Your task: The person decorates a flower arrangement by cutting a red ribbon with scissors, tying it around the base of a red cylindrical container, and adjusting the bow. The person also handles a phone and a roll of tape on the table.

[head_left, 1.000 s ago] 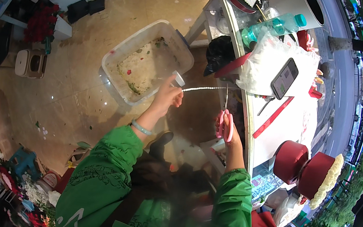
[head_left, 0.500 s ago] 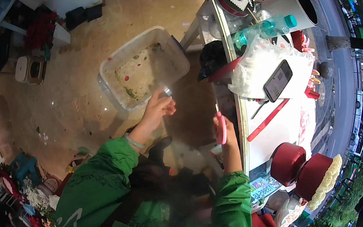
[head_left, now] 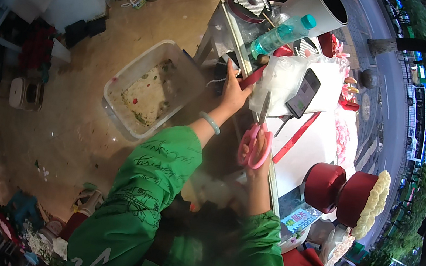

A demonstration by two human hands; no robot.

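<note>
My left hand (head_left: 234, 93), with a pale bangle at its wrist, reaches to the table's left edge. Its fingers close on a strip of red ribbon (head_left: 254, 77) that runs beside a clear plastic sheet. In my right hand (head_left: 260, 156) are pink-handled scissors (head_left: 255, 147), with fingers through the loops. The scissor blades look closed together and point away from me, just right of my left hand and over the plastic sheet (head_left: 280, 80). A phone (head_left: 304, 93) lies on the sheet, and another red ribbon strip (head_left: 296, 137) rests on the white tabletop.
A clear plastic tub (head_left: 117, 77) with plant scraps stands on the floor to the left. Farther along the table are a teal bottle (head_left: 283, 35), a white bucket (head_left: 312, 8) and a round dark-red box (head_left: 246, 3). Red round boxes (head_left: 323, 187) sit at the right.
My left hand has moved from beside the tub, right and away, to the red ribbon. The scissors have turned, showing both loops. The view has shifted slightly.
</note>
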